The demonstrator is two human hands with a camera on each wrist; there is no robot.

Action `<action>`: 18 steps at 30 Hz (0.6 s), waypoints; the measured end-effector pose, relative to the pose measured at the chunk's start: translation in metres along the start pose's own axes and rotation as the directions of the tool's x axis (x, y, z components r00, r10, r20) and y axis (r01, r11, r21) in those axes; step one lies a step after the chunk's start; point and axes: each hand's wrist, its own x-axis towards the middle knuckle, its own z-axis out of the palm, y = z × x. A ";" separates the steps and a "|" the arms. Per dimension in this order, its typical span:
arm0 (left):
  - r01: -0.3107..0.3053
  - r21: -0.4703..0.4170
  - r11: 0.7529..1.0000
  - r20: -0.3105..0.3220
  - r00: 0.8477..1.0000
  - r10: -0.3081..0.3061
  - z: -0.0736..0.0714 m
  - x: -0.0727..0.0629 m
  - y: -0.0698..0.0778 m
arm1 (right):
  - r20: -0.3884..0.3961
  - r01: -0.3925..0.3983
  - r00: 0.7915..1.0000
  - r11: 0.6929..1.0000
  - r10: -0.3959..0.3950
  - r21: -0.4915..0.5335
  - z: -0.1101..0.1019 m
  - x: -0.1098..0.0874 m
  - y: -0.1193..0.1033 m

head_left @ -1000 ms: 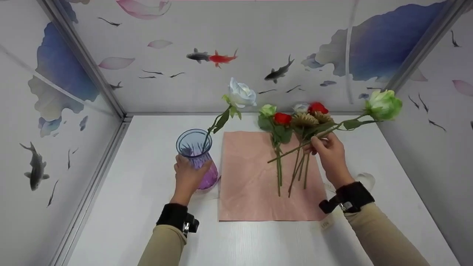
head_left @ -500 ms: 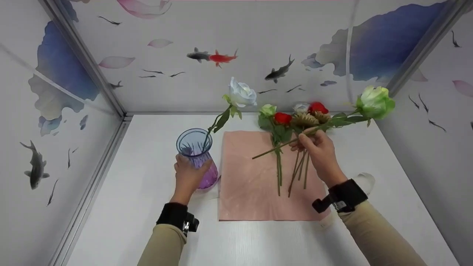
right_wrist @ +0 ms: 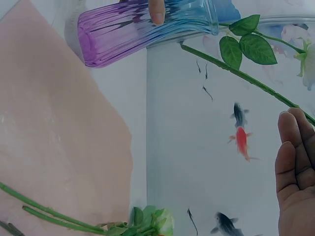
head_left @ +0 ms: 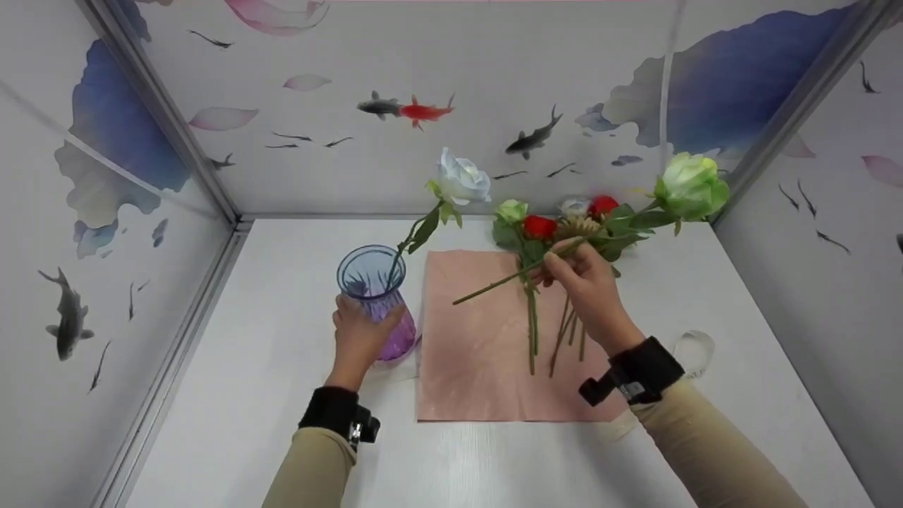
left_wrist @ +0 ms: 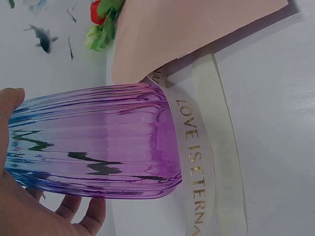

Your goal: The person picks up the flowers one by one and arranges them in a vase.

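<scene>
Around vase (left_wrist: 106, 140), curled left hand (head_left: 361, 339), partly hidden; green rose (head_left: 691, 187) in pinched right hand (head_left: 587, 289).

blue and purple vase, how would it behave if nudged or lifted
The vase might tip if nudged high, being tall with a pale rose leaning out. Its glossy surface suggests it could be slippery, and its see-through, glass-like walls hint at fragility.

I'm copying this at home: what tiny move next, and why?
Probably bring the green rose stem-first over the vase: the right fingers hold it outside, the left fingers grip the vase, and a white rose leans in it.
</scene>
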 end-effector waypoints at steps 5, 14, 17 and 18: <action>-0.024 0.003 1.000 -0.012 1.000 0.024 0.000 0.000 -0.001 | 0.029 0.024 0.999 0.999 -0.025 0.042 0.011 0.003 -0.009; 0.006 0.008 1.000 0.012 1.000 -0.006 -0.002 -0.001 0.000 | 0.078 0.083 0.993 0.993 -0.089 0.079 0.028 0.008 -0.024; 0.022 0.004 1.000 0.021 1.000 -0.022 -0.002 -0.001 0.002 | 0.079 0.090 0.992 0.992 -0.097 0.084 0.032 0.010 -0.028; 0.029 0.006 1.000 0.026 0.999 -0.029 -0.002 -0.001 0.002 | 0.080 0.089 0.992 0.992 -0.097 0.088 0.033 0.010 -0.029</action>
